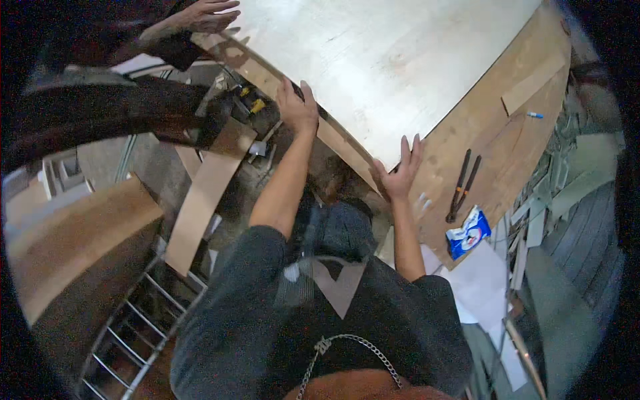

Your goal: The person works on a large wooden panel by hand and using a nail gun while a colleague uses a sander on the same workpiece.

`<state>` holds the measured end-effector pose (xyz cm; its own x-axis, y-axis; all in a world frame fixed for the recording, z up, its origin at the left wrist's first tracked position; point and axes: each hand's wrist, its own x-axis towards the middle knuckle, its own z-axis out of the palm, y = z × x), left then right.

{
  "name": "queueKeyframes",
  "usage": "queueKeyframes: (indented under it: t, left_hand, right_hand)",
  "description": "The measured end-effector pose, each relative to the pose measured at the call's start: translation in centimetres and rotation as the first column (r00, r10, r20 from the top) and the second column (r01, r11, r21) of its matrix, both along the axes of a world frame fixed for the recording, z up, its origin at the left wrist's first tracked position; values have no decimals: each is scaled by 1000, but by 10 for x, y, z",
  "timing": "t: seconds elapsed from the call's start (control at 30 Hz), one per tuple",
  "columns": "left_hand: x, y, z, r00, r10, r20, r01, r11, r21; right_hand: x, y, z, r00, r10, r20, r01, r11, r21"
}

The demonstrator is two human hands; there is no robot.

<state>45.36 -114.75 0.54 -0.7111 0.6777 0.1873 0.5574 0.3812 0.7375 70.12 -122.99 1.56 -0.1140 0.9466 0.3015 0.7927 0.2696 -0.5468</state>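
Observation:
A large white panel [393, 67] lies over a wooden tabletop, one corner pointing toward me. My left hand [298, 112] grips its left edge, fingers up against the side. At the near corner, my right hand [400, 175] has the thumb on one side and stretched fingers on the other, holding the corner between them. Another person's hand [212, 15] is at the panel's far left edge. To the right of my right hand, long-handled pincers [461, 187] with dark handles rest on the wooden tabletop [493, 140].
A blue and white packet [469, 233] sits at the table's near edge. A blue-tipped pen-like item [535, 115] and a wood strip [532, 87] lie farther right. Left are a board [210, 193], a metal ladder [137, 330] and yellow-and-black tools [253, 100]. Scrap strips [533, 220] stand at right.

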Motion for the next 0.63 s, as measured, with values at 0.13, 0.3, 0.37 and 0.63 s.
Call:
queueKeyframes:
  t: [0.13, 0.3, 0.37, 0.63]
  left_hand:
    - [0, -4, -4, 997, -75, -5, 75, 990, 119]
    - [-1, -9, -2, 933, -166, 319, 54, 942, 332]
    - [5, -10, -5, 876, -214, 432, 30, 918, 394]
    - [-44, -17, -11, 743, -666, -74, 654, 697, 293]
  right_hand:
    - [0, 0, 12, 999, -21, 27, 21, 1000, 8]
    - [-5, 5, 10, 994, -86, 72, 89, 995, -44]
    - [1, 1, 17, 991, -76, 108, 82, 996, -47]
    - [-5, -18, -3, 973, 10, 232, -70, 965, 252]
